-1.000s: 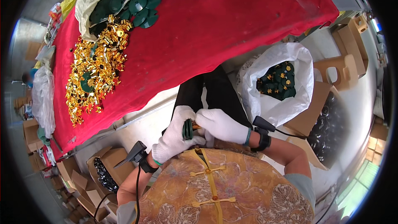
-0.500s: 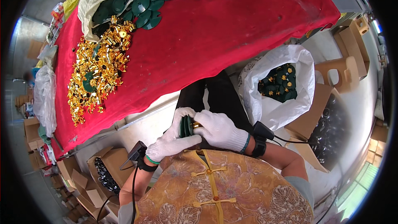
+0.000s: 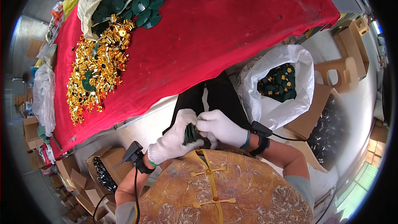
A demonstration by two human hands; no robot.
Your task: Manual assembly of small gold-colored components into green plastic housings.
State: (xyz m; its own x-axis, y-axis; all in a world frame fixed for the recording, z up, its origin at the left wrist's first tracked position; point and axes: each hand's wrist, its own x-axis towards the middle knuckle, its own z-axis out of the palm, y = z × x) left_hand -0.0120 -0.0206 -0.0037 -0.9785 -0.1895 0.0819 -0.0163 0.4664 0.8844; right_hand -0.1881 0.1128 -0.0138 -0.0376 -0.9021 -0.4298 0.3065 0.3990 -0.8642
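Observation:
My left hand (image 3: 172,139), in a white knit glove, is wrapped round a small stack of dark green discs (image 3: 189,134) held on edge above my lap. My right hand (image 3: 224,128), gloved the same way, is closed against the right side of that stack. Its fingertips hide whatever is pinched there. On the red-covered table to the left lies a long heap of shiny gold-coloured pieces (image 3: 97,68), with a few green discs among them. More dark green discs (image 3: 143,0) spill from a pale sack (image 3: 97,0) behind the heap.
Right of my knees stands an open white woven sack (image 3: 300,87) with green discs bearing gold pieces (image 3: 280,82) inside. Cardboard boxes (image 3: 120,161) with dark glossy parts flank me. The red cloth's front edge (image 3: 174,93) runs just beyond my lap. Cables hang from both wrists.
My left hand has turned and closed more tightly round the discs. My right hand has shifted slightly; the gold piece seen at its fingertips before is now hidden.

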